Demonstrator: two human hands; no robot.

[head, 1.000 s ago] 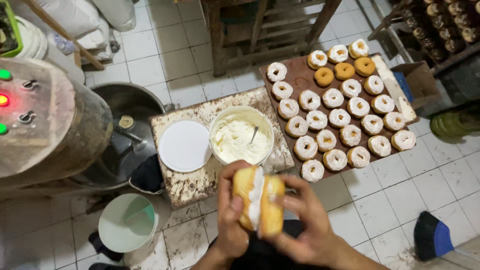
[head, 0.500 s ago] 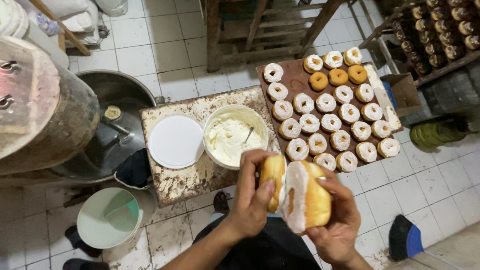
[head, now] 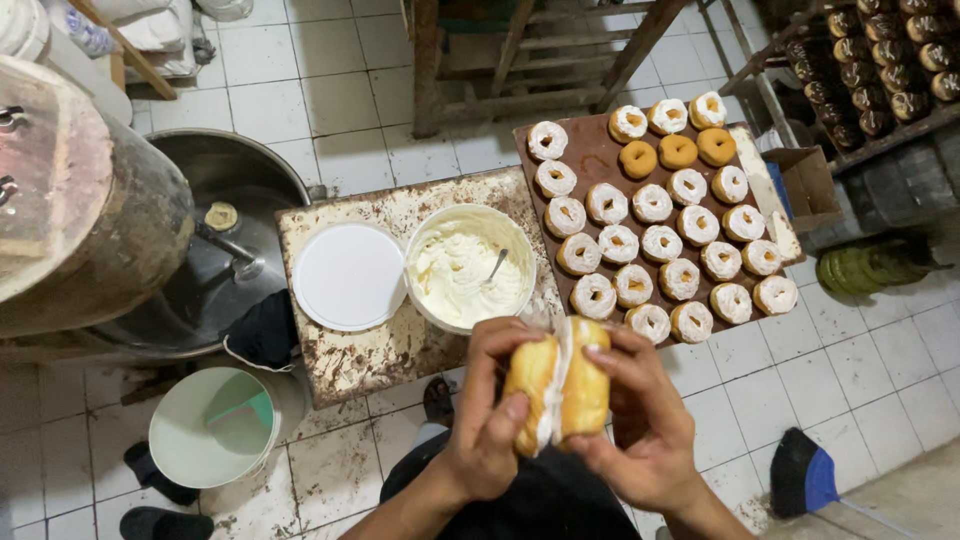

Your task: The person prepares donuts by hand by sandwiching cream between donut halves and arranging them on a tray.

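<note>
Both hands hold a golden doughnut (head: 558, 385) split in two halves, pressed together with white cream showing in the seam. My left hand (head: 487, 415) grips the left half and my right hand (head: 640, 420) the right half. Just beyond them stands a white bowl of cream (head: 468, 268) with a spoon handle (head: 496, 264) sticking out. To the right lies a brown tray (head: 590, 160) with several cream-topped doughnuts (head: 650, 245) and three plain ones (head: 678, 151).
A white lid (head: 348, 275) lies on the stained small table (head: 370, 355). At left are a large metal mixer bowl (head: 220, 250) and a white bucket (head: 212, 425). A broom head (head: 800, 470) lies at right, racks of dark doughnuts (head: 880, 60) upper right.
The two doughnut halves, spread apart half a second ago with the cream side showing, are now closed together. My hands have come nearer each other.
</note>
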